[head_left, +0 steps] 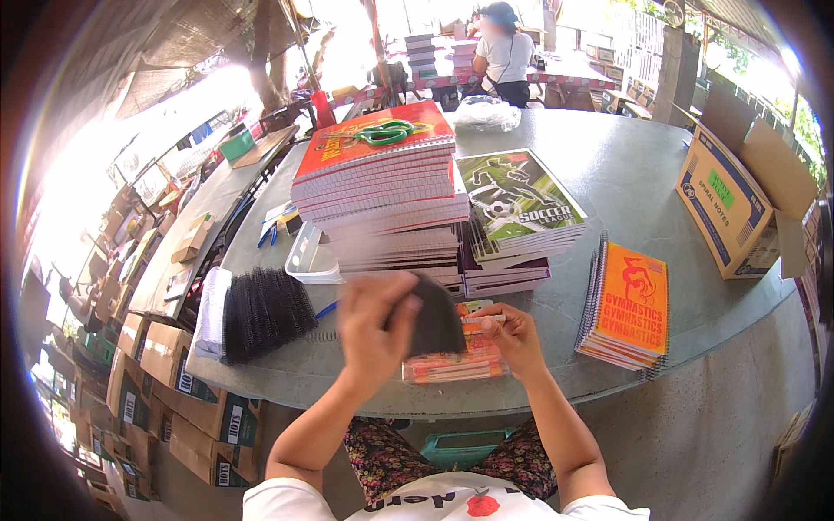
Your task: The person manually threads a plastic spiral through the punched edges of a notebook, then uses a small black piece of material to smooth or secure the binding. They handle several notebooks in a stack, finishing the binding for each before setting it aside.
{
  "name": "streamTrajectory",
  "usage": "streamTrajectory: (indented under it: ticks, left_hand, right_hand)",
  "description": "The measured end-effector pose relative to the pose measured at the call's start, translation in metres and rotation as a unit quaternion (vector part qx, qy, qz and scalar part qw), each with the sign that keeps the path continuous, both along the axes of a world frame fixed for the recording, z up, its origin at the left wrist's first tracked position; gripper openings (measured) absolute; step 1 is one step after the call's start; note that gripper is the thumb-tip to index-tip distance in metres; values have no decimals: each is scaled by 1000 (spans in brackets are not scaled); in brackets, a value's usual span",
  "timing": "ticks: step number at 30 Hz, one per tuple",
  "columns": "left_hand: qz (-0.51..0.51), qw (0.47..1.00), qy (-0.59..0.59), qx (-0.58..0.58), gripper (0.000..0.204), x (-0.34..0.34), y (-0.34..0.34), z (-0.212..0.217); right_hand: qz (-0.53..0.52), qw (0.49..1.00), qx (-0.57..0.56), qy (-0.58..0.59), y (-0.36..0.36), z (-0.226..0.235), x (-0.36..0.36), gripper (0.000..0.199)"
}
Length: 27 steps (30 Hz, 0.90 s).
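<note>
My left hand [375,326], smeared by motion, is closed at the edge of a dark bent sheet [437,319]. Thumb and fingers of my right hand [514,337] pinch the upper edge of an orange-red printed notebook [460,365] lying at the table's near edge. The dark sheet hides part of it. A spiral coil [323,336] lies just left of my left hand, beside a blue pen-like stick [327,309]. Farther left is a thick bundle of black spiral coils [268,314] on white wrapping [211,313].
Behind my hands rise stacked red notebooks [382,178] topped by green-handled scissors [385,132], beside green soccer notebooks [521,204]. A clear plastic tub [311,254] sits left. Orange notebooks [624,300] and an upright carton [730,204] stand right. A person [506,54] is at a far table.
</note>
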<state>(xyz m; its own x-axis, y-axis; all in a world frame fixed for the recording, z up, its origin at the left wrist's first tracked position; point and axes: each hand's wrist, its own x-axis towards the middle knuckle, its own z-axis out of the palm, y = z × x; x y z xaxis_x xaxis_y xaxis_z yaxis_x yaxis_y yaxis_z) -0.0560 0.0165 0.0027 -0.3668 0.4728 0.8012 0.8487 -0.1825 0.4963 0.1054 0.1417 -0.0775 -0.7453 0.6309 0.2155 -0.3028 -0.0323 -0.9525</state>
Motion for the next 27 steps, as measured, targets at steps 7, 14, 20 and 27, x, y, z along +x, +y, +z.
streamTrajectory:
  ticks: [7, 14, 20, 27]
  left_hand:
    - [0, 991, 125, -46, 32, 6, 8, 4]
    - [-42, 988, 124, -78, 24, 21, 23, 4]
    - [-153, 939, 115, -286, 25, 15, -4, -49]
    - [-3, 901, -304, -310, 29, -117, -103, -117]
  right_hand:
    - [-3, 998, -58, 37, 2, -11, 1, 47]
    - [-3, 995, -64, 76, -4, -8, -1, 49]
    - [-23, 999, 11, -26, 4, 2, -1, 24]
    - [-82, 995, 55, 8, 7, 2, -11, 18]
